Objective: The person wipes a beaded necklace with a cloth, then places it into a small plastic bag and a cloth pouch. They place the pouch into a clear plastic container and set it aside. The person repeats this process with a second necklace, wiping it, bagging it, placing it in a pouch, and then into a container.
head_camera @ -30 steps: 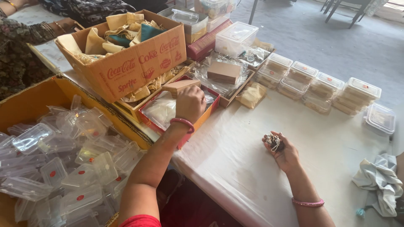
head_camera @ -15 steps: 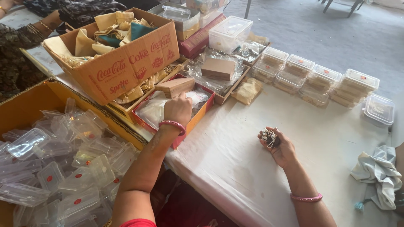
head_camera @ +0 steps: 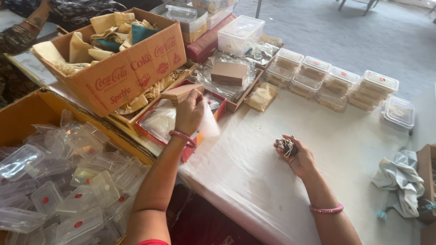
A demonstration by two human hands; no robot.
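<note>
My left hand [head_camera: 190,113] is lifted over a red tray [head_camera: 221,109] of clear plastic pouches and pinches one thin clear pouch [head_camera: 209,123], which hangs blurred below the fingers. A small tan box [head_camera: 179,93] lies just behind the hand. My right hand [head_camera: 297,159] rests palm up on the white table cover [head_camera: 254,172], fingers curled around a small bundle of dark and white beads [head_camera: 286,146].
A printed cardboard box [head_camera: 127,72] of cloth pouches stands behind the tray. A yellow box [head_camera: 27,113] of empty clear containers is at the left. Filled lidded containers [head_camera: 336,81] line the far edge. A crumpled cloth [head_camera: 397,179] lies at the right. Another person's arm [head_camera: 18,34] is at top left.
My left hand has risen out of the red tray with a clear pouch pinched in it. My right hand keeps the bead bundle and has barely moved.
</note>
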